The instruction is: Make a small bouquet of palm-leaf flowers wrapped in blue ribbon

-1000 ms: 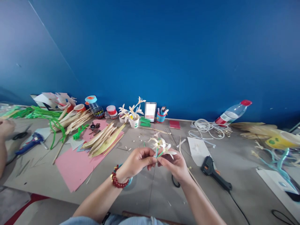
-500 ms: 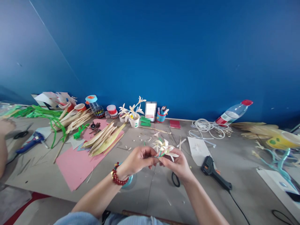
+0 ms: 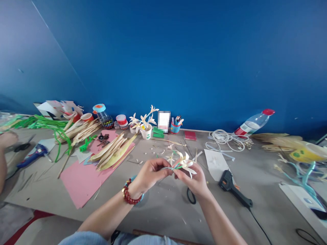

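Above the table's middle, both hands are closed on an artificial flower spray (image 3: 186, 162) with cream petals and a green-wrapped stem. My left hand (image 3: 150, 174), with red beads at the wrist, pinches the stem's end between thumb and fingers. The base of the blossoms is gripped by my right hand (image 3: 192, 178), thumb near the green part; the petals lean right over its fingers. A black loop handle (image 3: 191, 196) shows below the right hand, the rest of it hidden. Something round and teal (image 3: 141, 198) lies partly behind my left wrist.
A white cup of similar flowers (image 3: 146, 133) stands near the blue wall. Dried husks (image 3: 112, 151) lie on pink paper (image 3: 79, 182) to the left. At right are a black glue gun (image 3: 235, 189), a white cable (image 3: 224, 139) and a bottle (image 3: 255, 124). Another person's arm (image 3: 3, 160) reaches in at far left.
The flower spray has tipped to the right, and more of its stem shows between my hands. Both hands stay in nearly the same place.
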A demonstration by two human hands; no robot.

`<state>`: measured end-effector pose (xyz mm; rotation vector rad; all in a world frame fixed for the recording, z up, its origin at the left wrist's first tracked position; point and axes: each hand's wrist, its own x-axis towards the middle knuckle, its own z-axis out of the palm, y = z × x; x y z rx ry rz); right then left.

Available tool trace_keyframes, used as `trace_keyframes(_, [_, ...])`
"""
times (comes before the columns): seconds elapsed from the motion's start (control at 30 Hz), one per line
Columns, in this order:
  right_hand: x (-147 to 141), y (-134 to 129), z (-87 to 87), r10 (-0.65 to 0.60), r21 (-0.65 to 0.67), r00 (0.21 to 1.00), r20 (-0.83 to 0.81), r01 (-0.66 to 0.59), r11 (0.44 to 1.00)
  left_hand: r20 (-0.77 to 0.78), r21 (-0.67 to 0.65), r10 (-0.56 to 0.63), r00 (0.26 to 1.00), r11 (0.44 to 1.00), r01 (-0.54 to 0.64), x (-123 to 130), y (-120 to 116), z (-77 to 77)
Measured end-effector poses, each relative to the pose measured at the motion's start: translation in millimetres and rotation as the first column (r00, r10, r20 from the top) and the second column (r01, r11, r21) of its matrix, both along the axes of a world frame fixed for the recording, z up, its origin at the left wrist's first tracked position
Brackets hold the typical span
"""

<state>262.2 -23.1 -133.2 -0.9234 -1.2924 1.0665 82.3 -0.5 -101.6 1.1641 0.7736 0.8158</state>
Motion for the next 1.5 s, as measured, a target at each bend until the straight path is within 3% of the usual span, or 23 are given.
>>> trace_keyframes(0.17, [1, -2, 3.2, -0.036, 0.052, 0.997, 0.07, 0.033, 0.998, -0.091, 0.187, 0.016, 0.996, 0.982, 0.001, -2, -1, -0.2])
trace_keyframes(0.27, [0, -3, 6.3, -0.052, 0.057, 0.996, 0.069, 0.048, 0.997, -0.128, 0.225, 0.033, 0.991, 0.974, -0.003, -3, -1, 2.0])
trace_keyframes(0.5, [-2, -5, 7.0, 0.057, -0.05, 0.995, -0.076, -0.061, 0.997, -0.065, 0.047, 0.008, 0.998, 0.999, -0.004, -2, -4, 7.7])
trace_keyframes(0.63, [3, -4, 5.5, 0.035, -0.008, 0.999, -0.008, -0.035, 0.999, -0.027, 0.0, -0.046, 0.999, 0.999, 0.046, -2, -2, 9.9])
trace_keyframes(0.87, [13, 1, 18.7, -0.007, 0.186, 0.969, 0.248, -0.04, 0.982, -0.096, 0.031, -0.06, 0.994, 0.998, 0.063, -6, -1, 4.9])
trace_keyframes(1.1, [13, 4, 22.3, -0.119, 0.323, 0.935, 0.334, 0.005, 0.946, -0.08, 0.061, -0.058, 0.995, 0.996, 0.063, -3, -1, 2.8])
trace_keyframes(1.3, [6, 0, 23.7, -0.19, 0.31, 0.917, 0.351, 0.078, 0.948, -0.067, 0.081, -0.022, 0.998, 0.996, 0.027, -3, -2, 2.4])
trace_keyframes(1.5, [-2, -8, 8.9, -0.236, 0.185, 0.931, 0.278, 0.189, 0.964, -0.091, 0.098, 0.033, 0.995, 0.995, -0.024, -3, -3, 7.9])
